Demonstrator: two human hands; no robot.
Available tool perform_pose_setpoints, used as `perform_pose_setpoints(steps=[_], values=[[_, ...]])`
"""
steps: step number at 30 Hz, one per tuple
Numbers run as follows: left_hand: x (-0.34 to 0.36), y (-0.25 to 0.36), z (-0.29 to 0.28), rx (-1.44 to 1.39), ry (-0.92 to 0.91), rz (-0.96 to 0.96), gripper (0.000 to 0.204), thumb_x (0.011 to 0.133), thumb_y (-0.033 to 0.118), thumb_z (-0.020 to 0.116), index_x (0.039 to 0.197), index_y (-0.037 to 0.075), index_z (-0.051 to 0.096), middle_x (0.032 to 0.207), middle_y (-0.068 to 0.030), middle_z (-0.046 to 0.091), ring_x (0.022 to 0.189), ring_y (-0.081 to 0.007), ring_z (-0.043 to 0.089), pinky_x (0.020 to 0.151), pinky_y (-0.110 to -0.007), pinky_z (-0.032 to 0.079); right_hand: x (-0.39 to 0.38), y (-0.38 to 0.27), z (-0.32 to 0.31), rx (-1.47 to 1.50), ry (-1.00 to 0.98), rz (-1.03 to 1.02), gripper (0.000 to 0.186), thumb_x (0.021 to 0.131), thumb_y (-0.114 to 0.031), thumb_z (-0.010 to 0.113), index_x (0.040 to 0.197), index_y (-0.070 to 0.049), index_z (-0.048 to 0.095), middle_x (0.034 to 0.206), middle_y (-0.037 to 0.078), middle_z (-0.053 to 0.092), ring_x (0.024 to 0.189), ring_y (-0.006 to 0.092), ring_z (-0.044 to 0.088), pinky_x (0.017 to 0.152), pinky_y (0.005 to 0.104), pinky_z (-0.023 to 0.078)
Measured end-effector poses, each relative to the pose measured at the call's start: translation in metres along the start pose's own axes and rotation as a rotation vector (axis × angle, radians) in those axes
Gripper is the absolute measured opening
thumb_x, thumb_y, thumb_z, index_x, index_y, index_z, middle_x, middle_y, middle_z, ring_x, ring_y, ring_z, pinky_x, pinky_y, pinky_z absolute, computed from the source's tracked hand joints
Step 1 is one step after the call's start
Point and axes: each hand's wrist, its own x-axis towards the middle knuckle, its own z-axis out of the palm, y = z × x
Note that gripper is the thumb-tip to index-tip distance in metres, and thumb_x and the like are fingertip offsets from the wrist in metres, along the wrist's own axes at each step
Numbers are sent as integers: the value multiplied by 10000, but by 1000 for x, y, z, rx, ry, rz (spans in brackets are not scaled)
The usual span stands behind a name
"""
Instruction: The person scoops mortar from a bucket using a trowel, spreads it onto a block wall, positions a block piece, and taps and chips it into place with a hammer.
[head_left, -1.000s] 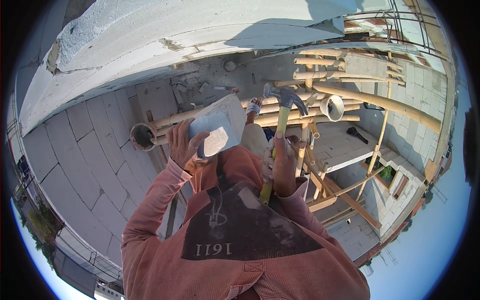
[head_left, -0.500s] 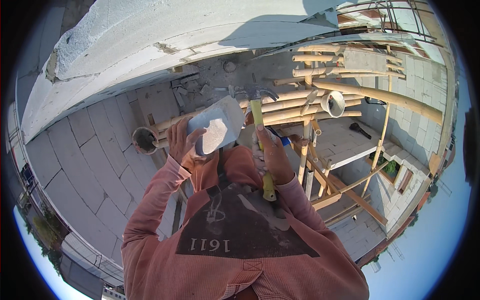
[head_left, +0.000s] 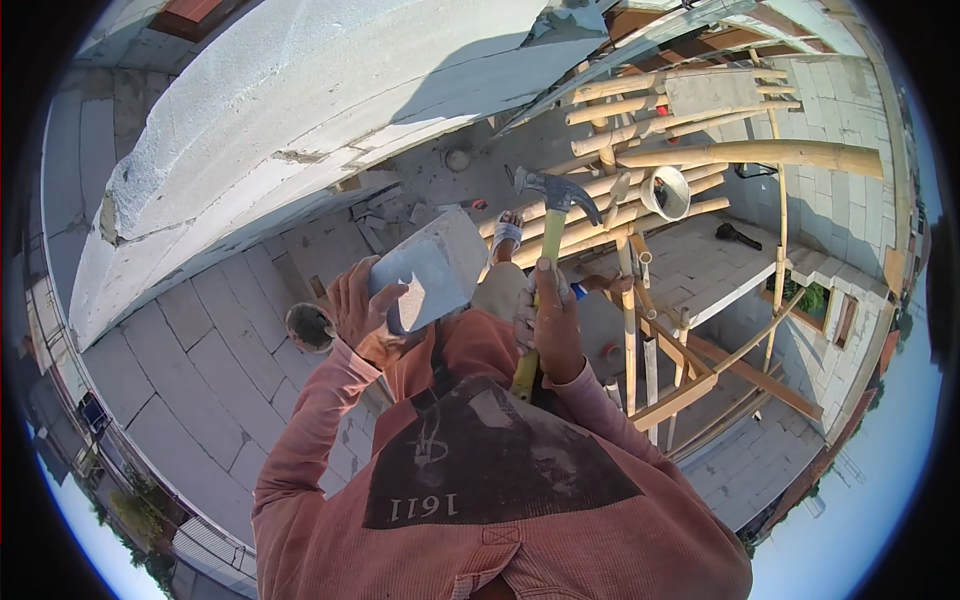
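My left hand point(head_left: 362, 308) grips a pale grey lightweight concrete block piece point(head_left: 430, 268), held up in front of my chest. My right hand point(head_left: 548, 322) is closed around the yellow-green handle of a claw hammer point(head_left: 553, 212). The dark steel hammer head stands raised, up and to the right of the block, not touching it. My salmon-coloured shirt fills the lower middle of the view. A sandalled foot point(head_left: 504, 236) shows just beyond the block.
A grey block wall point(head_left: 190, 340) runs along my left, with a long white concrete beam point(head_left: 300, 120) above it. Bamboo scaffold poles point(head_left: 700, 155) cross at the right. A small round container point(head_left: 308, 325) sits on the wall and a white bucket point(head_left: 668, 192) hangs among the poles.
The hammer swung in against the block half a second ago and is now lifted back up and to the right. The left hand keeps holding the block.
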Motion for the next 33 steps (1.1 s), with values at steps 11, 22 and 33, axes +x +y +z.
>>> perform_pose_setpoints(steps=[11,22,33], values=[[60,49,6,48,-112,190,843,561,374,912,1211,187,409,1258,-214,491,1078,-392,524,891,-521,398,0,-45,-43,-576,47,87,372,1037,-445,496,902,-100,536,707,-59,425,614,35,391,529,226,329],[213,136,-63,-122,-242,2,940,584,334,924,1287,63,363,1225,-193,465,1145,-329,516,982,-454,441,-37,-96,-133,242,628,-370,347,1041,-422,481,818,-158,453,521,-83,341,360,24,317,333,215,239],[430,176,-127,-70,-187,204,907,706,500,866,1285,22,356,1057,-212,565,949,-281,641,850,-366,545,-63,-58,-185,347,638,-246,369,1036,-450,472,799,-170,441,563,-78,342,396,18,327,359,205,250]])
